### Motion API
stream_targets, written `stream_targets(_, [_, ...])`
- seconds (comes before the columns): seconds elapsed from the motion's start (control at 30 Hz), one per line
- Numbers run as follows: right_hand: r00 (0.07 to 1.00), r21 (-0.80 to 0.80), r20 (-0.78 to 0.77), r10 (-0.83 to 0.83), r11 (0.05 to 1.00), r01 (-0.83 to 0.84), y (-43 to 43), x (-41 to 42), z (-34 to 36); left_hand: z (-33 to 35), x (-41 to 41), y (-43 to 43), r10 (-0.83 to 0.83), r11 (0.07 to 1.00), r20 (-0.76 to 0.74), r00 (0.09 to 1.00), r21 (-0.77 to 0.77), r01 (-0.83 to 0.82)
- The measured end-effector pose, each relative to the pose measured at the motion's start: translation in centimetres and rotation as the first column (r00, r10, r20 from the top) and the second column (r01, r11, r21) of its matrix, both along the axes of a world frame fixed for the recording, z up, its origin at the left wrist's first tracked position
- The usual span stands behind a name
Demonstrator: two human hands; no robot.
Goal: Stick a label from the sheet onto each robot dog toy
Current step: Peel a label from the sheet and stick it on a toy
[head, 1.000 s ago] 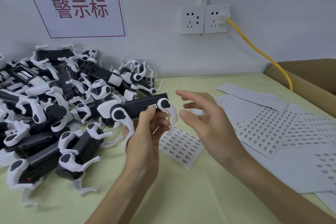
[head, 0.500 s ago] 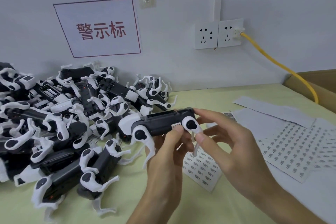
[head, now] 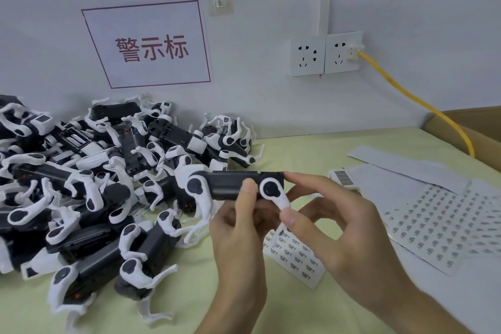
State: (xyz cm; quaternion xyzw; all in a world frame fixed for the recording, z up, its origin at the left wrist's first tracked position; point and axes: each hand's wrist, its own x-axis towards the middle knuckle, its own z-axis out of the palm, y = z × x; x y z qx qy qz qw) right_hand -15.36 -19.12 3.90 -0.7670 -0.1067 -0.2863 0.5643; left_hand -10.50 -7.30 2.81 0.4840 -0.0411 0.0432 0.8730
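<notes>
One robot dog toy (head: 233, 184) is being held above the worktop (head: 298, 152), gripped by the left hand (head: 238, 236) and pinched at its rear by the right hand (head: 333, 225). The label should be pressed flat under the thumb. Dozens of toys (head: 108, 184) are piled left; several label sheets (head: 433, 219) are lying right.

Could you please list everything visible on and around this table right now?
held robot dog toy: one, black body with white legs, gripped above the table by both hands
pile of robot dog toys: many, black and white, left side of table
label sheets: several, white with small dark labels, right side; one label sheet lies under the hands
table cover: one, pale yellow-green
wall sign: one, white with red characters
sockets: two, white, on wall
cable: one, yellow, plugged into right socket
cardboard box: one, brown, far right
left hand: holds toy's body
right hand: pinches toy's rear end
</notes>
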Motion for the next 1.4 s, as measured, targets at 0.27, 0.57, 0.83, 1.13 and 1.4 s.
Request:
stream_targets(0.27, [0.999,0.019,0.029,-0.029,0.999,0.028,-0.3,0.2,-0.2,0.3,-0.3,0.3,-0.09,0.994,0.078,0.993,-0.062,0.095])
stream_targets(0.57, [0.999,0.03,0.048,-0.022,0.999,0.021,-0.2,0.1,-0.1,0.2,-0.2,0.5,-0.08,0.996,0.148,0.986,0.043,0.075])
stream_targets(0.83, [0.997,-0.004,0.068,-0.031,0.999,0.031,0.1,-0.1,0.0,0.3,-0.1,0.5,-0.038,0.999,0.164,0.986,0.016,0.036])
stream_targets(1.13, [0.998,0.017,0.033,-0.05,0.999,0.05,1.2,-0.5,-0.6,-0.3,0.4,0.5,0.092,0.996,-0.021,0.996,-0.014,-0.092])
stream_targets(1.4, [1.0,0.14,0.001,0.014,0.99,-0.014,0.8,-0.3,-0.4,-0.3,0.5,0.3,0.03,0.999,0.064,0.997,0.042,-0.033])
